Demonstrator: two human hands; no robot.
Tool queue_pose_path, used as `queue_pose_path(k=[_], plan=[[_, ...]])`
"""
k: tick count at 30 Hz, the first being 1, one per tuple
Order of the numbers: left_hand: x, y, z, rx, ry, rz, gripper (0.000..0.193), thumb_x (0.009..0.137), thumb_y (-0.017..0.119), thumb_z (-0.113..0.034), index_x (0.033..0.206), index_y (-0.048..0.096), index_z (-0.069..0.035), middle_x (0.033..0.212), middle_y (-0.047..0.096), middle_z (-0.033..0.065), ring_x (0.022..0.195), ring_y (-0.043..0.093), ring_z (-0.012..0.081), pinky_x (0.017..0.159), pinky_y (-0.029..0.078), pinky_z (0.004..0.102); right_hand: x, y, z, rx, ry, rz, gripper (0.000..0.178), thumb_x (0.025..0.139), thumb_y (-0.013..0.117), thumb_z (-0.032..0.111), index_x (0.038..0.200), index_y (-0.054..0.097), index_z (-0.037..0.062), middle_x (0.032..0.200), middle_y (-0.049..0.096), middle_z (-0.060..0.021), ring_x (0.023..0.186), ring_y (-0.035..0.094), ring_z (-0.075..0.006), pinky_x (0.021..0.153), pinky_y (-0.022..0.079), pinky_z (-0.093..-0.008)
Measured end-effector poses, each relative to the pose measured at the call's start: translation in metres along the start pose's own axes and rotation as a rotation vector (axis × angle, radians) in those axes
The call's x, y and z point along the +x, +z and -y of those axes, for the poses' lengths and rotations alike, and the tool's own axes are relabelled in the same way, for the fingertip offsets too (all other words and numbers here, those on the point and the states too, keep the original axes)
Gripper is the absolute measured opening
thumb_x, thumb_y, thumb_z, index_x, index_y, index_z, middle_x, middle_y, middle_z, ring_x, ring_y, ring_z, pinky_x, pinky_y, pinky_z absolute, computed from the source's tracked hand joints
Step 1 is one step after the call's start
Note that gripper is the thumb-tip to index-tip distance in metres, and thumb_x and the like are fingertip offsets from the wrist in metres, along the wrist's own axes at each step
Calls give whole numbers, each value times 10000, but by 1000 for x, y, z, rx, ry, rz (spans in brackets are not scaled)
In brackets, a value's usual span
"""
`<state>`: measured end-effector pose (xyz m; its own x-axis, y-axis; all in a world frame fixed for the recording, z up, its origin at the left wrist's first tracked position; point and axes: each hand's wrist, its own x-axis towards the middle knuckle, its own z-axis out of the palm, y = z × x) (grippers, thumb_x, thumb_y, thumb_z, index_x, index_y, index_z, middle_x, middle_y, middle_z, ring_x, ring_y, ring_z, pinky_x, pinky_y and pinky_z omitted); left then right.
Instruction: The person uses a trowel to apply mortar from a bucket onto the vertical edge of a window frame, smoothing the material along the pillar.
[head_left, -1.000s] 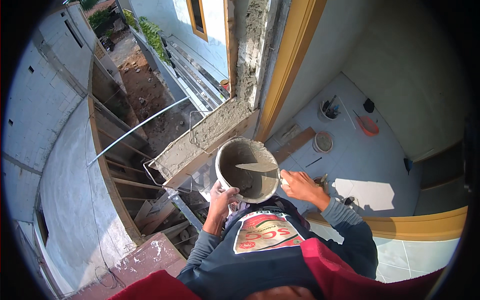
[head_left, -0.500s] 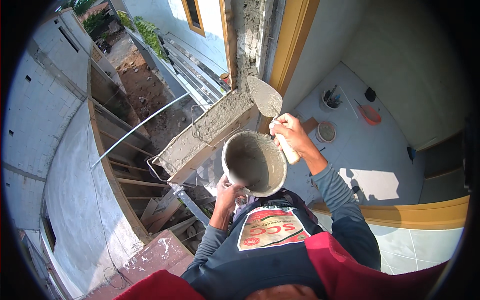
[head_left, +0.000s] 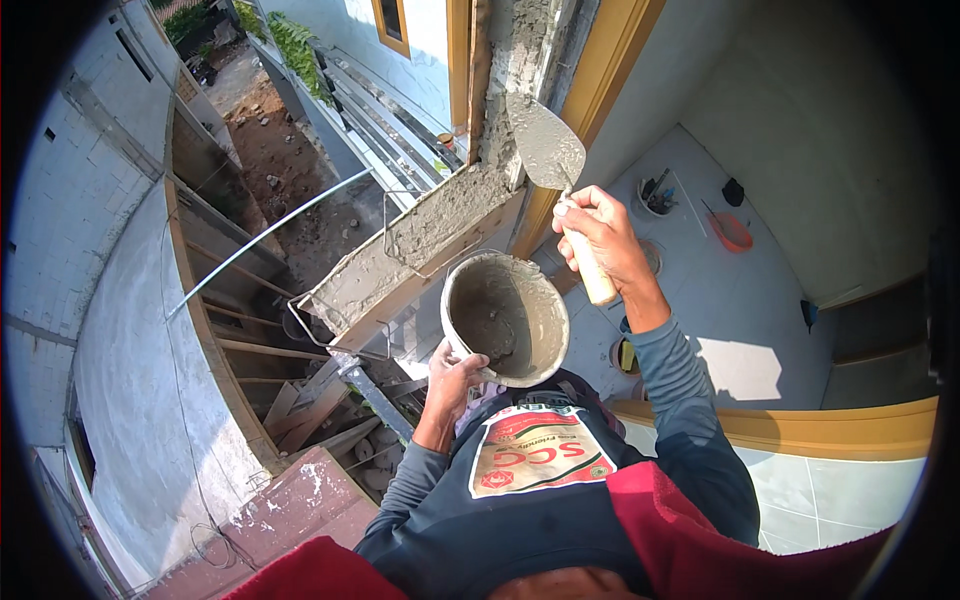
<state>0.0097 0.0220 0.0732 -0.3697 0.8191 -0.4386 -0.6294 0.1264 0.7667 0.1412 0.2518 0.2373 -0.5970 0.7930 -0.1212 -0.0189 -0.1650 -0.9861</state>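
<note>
My right hand (head_left: 604, 235) is closed round the pale wooden handle of a trowel (head_left: 548, 145). Its broad blade, smeared with grey mortar, points up and away beside the rough cement column (head_left: 513, 75). My left hand (head_left: 455, 378) grips the near left rim of a mortar-coated bucket (head_left: 545, 310), thumb over the edge. The bucket tilts and has some wet grey mortar (head_left: 488, 318) in its bottom. Just beyond it runs a ledge of fresh grey mortar (head_left: 430, 228), edged by a board (head_left: 455, 255) and bent wire clamps (head_left: 388, 245).
A yellow-brown door frame (head_left: 610, 70) stands right of the column. On the room floor are a tub of tools (head_left: 656, 196) and an orange basin (head_left: 732, 232). At left, a light pipe (head_left: 270, 235) slants over a drop with loose planks (head_left: 312, 405). A curved wall (head_left: 130, 330) lies farther left.
The trowel and my right hand have risen away from the bucket's rim, toward the column. My left hand keeps its hold on the bucket. The view has shifted slightly.
</note>
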Motion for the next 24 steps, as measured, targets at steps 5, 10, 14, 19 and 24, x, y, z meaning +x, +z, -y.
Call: queue_pose_path(k=[5, 10, 14, 19, 24], plan=[[8, -6, 6, 42, -14, 9, 454, 783, 633, 81, 1226, 550, 24, 1005, 686, 135, 787, 700, 224, 607, 615, 321, 13, 7, -23, -74, 98, 22, 230, 907, 697, 168, 964, 515, 38, 808, 616, -72, 559, 602, -124, 424, 495, -266], [12, -11, 12, 53, -27, 14, 453, 780, 634, 83, 1221, 542, 38, 1002, 685, 149, 751, 698, 228, 565, 607, 315, 25, 16, -22, -12, 16, -44, 247, 906, 702, 179, 976, 519, 28, 812, 621, -82, 552, 599, -126, 421, 498, -267], [6, -8, 7, 31, -30, 1, 442, 780, 639, 83, 1211, 547, 37, 967, 688, 148, 708, 692, 216, 520, 582, 295, 18, 22, -7, 10, -55, -83, 259, 902, 696, 159, 991, 504, 9, 811, 624, -90, 543, 599, -128, 419, 500, -276], [10, -11, 13, 13, -10, -21, 424, 782, 638, 90, 1194, 559, 28, 932, 693, 140, 661, 687, 206, 471, 552, 279, 6, 8, 12, 64, -50, -6, 244, 918, 693, 186, 978, 524, 20, 814, 621, -96, 557, 601, -124, 427, 498, -261], [9, -8, 11, -10, -2, -19, 428, 784, 633, 97, 1199, 563, 18, 940, 696, 125, 669, 686, 198, 470, 546, 272, -32, -13, -20, -58, 24, 45, 242, 923, 685, 176, 997, 507, 30, 812, 622, -97, 551, 610, -127, 425, 491, -260]])
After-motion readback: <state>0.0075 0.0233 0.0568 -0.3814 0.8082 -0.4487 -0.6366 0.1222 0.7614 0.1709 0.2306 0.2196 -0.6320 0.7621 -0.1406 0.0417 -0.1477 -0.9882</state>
